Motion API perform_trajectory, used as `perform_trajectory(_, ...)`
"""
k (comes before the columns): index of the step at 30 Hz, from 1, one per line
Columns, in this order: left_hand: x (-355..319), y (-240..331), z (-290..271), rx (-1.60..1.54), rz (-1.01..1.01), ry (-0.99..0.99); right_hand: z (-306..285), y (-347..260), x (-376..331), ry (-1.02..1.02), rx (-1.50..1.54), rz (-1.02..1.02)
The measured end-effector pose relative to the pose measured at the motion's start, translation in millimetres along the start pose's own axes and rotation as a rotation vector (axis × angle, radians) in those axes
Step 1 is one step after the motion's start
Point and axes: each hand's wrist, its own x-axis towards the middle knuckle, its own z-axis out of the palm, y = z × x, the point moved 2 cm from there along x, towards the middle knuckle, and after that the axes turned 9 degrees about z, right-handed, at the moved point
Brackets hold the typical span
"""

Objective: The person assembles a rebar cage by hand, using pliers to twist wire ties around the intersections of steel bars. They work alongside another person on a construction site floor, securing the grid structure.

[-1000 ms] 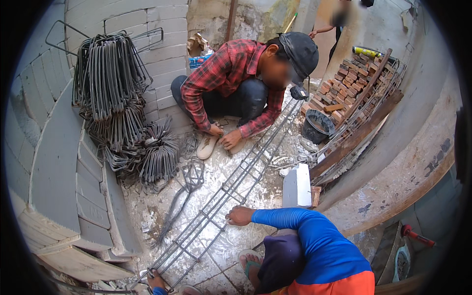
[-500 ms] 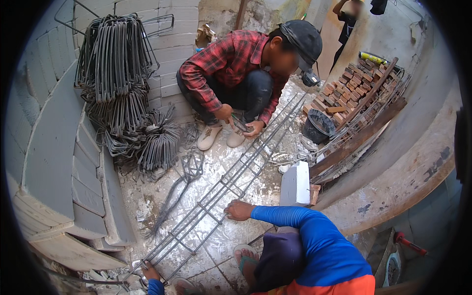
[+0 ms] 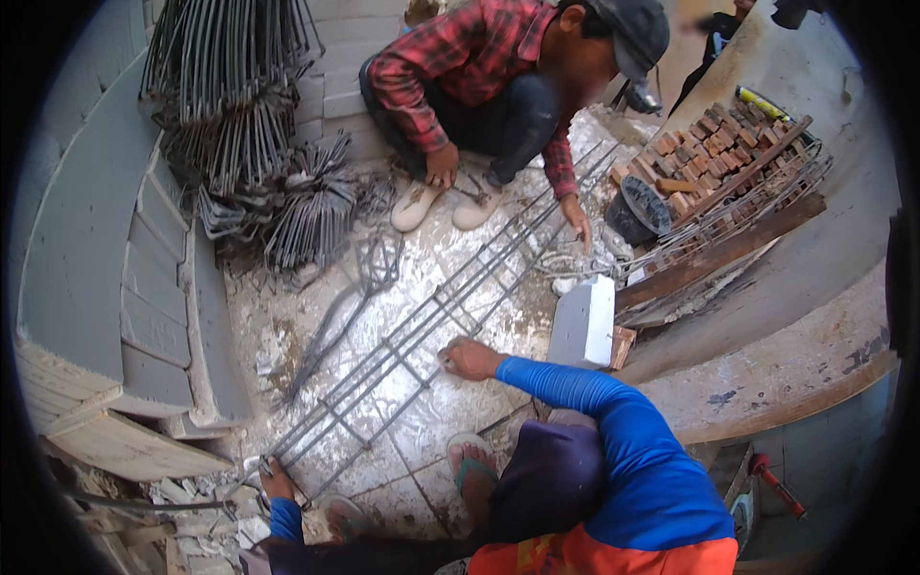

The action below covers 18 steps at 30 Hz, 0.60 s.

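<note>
Rebar cage (image 3: 422, 331), frame centre: assembly step, judged. Right hand (image 3: 470, 358) closed on a bar; left hand (image 3: 276, 479) gripping lower-left end. Next: steady bars.

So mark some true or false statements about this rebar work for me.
1. The right hand rests on the rebar cage near its middle. True.
2. The left hand holds a hammer. False: it grips the cage's near end.
3. A co-worker in a red plaid shirt crouches at the cage's far end. True.
4. The grey block lies left of the cage. False: it lies to its right.
5. Bundles of bent steel stirrups hang at the upper left. True.
</note>
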Motion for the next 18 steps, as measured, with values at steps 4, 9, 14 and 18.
perform_trajectory(4, 0, 17, -7, 0.058, -0.013, -0.041, 2, 15, -10, 0.232, 0.056, 0.001)
perform_trajectory(9, -23, 26, -15, 0.021, -0.047, 0.144, 3, 23, -12, 0.352, 0.123, 0.159)
perform_trajectory(14, -40, 90, -3, -0.278, -0.229, 0.116, 1, 78, -17, 0.755, 0.181, 0.404)
perform_trajectory(18, -38, 72, -9, -0.395, -0.294, 0.137, -3, 126, -5, 0.748, 0.262, 0.568)
